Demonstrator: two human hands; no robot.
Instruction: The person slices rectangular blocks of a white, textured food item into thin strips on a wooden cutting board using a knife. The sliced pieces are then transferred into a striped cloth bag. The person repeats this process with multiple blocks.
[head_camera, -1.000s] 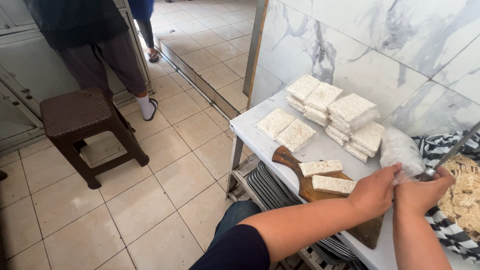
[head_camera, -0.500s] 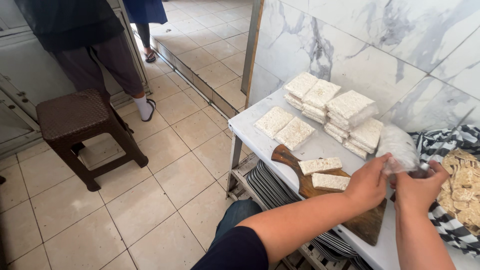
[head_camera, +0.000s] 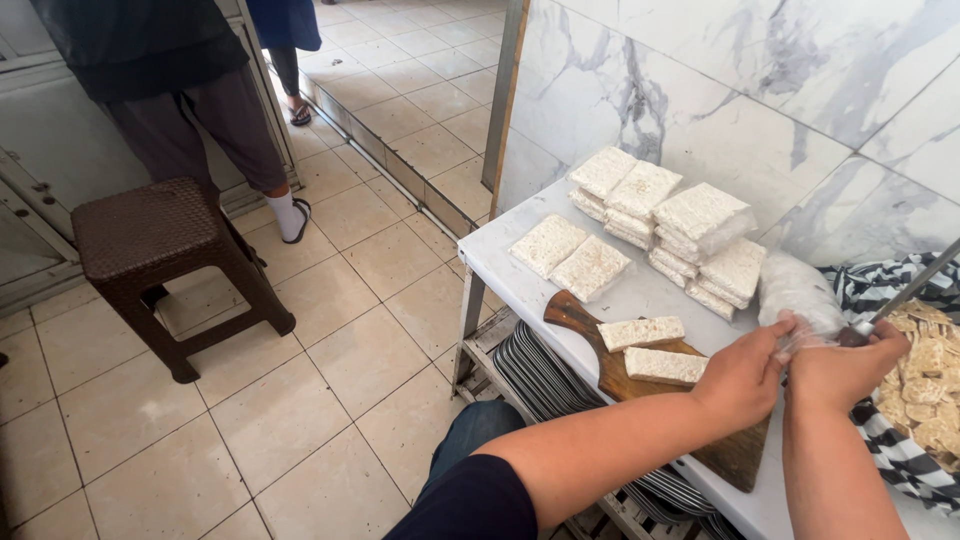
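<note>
Clear plastic wrap (head_camera: 800, 300) was pinched by the left hand (head_camera: 745, 375); a knife (head_camera: 900, 295) was gripped by the right hand (head_camera: 845, 365). Peeling away from the blade was judged advisable.

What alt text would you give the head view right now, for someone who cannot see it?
A person's left hand and right hand meet over a white counter, the right gripping a knife and both pinching clear plastic wrap. Two unwrapped tempeh blocks lie on a wooden cutting board; wrapped blocks sit stacked behind, and a brown stool stands on the tiled floor.
</note>
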